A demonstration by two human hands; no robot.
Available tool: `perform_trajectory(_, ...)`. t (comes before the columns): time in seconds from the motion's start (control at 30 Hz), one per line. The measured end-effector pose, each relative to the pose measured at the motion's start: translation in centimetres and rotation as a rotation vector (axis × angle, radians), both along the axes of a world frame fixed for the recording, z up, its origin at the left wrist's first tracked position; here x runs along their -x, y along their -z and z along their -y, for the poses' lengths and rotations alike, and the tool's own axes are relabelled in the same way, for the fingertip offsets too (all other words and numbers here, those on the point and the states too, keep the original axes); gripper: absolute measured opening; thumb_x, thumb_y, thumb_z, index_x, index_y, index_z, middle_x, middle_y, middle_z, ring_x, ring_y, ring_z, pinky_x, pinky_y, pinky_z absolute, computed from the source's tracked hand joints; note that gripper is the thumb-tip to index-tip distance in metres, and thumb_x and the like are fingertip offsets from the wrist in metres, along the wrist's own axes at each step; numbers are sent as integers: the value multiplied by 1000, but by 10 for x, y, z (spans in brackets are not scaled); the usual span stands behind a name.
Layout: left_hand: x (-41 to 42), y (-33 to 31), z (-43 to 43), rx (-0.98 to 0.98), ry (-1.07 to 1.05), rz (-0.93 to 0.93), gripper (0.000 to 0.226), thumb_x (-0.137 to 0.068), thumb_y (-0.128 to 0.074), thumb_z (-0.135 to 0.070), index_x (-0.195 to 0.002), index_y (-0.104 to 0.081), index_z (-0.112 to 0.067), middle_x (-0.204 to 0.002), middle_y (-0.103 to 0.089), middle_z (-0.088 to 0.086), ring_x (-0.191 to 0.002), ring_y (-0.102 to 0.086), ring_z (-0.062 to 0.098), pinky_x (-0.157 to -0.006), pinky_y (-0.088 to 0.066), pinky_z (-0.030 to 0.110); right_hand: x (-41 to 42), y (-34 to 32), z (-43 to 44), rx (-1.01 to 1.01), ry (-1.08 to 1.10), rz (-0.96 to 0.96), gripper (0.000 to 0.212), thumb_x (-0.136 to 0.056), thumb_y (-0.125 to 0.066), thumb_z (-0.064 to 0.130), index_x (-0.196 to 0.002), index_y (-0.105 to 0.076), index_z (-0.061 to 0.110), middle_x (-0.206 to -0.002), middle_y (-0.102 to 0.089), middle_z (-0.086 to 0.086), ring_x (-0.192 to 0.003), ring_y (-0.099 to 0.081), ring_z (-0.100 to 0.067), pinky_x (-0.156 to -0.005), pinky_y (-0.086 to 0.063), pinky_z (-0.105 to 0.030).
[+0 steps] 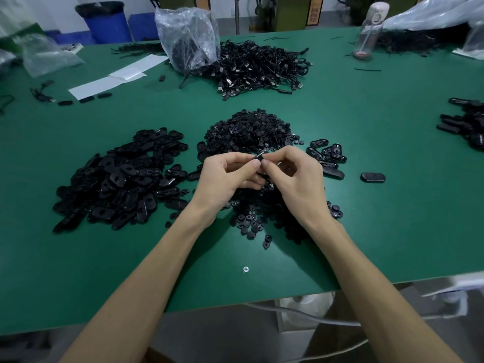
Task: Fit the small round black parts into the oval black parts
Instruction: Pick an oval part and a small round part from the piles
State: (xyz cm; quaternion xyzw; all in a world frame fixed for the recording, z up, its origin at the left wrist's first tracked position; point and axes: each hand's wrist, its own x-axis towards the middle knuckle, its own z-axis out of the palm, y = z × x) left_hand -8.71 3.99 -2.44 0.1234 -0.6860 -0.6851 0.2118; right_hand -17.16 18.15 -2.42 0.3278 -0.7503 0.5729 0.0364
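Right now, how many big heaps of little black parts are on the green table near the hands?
3: the oval parts heap beside the left hand, the round parts heap beyond both hands, and another round heap partly hidden under the right hand.

Bare green table (379, 231) stretches along the near edge and toward the right edge, open to passing hands. A heap of oval black parts (117, 179) blocks the left side, small round black parts (248, 132) crowd the centre, and tangled cables (256, 66) beside a plastic bag (188, 38) bar the far edge.
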Motion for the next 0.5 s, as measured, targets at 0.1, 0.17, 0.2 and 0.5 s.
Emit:
perform_trajectory(0.1, 0, 1, 2, 11, -58, 18, 15, -100, -67, -6, -107, -73, 5, -90, -77, 20, -76, -75, 26, -74, -63, 33, -4, 0, 2, -69, -56, -95, 16, -94, -70, 8, -107, -79, 13, -93, -70, 4, -81, -59, 3, -76, -41, -10)
perform_trajectory(0.17, -1, 1, 3, 23, -70, 32, 16, -101, -66, -8, -106, -74, 4, -89, -77, 18, -75, -74, 23, -72, -63, 31, -6, 0, 3, -95, -109, -76, 22, -95, -68, 6, -113, -78, 13, -96, -70, 1, -80, -59, 0, -76, -43, -13)
perform_trajectory(0.2, -1, 1, 4, 27, -71, 35, 16, -101, -66, -9, -106, -74, 4, -89, -78, 17, -75, -74, 23, -71, -63, 31, -5, -1, 3, -84, -126, -40, 23, -95, -67, 6, -114, -78, 14, -96, -70, 0, -78, -60, -5, -75, -45, -17)
perform_trajectory(0.5, -1, -3, -1, 70, 44, 56, 15, -98, -69, -6, -105, -71, 7, -86, -76, 16, -69, -73, 25, -67, -61, 30, 5, -2, 0, 73, -78, 138, 14, -97, -71, 18, -110, -77, 17, -94, -75, 3, -83, -68, -11, -75, -52, -27)
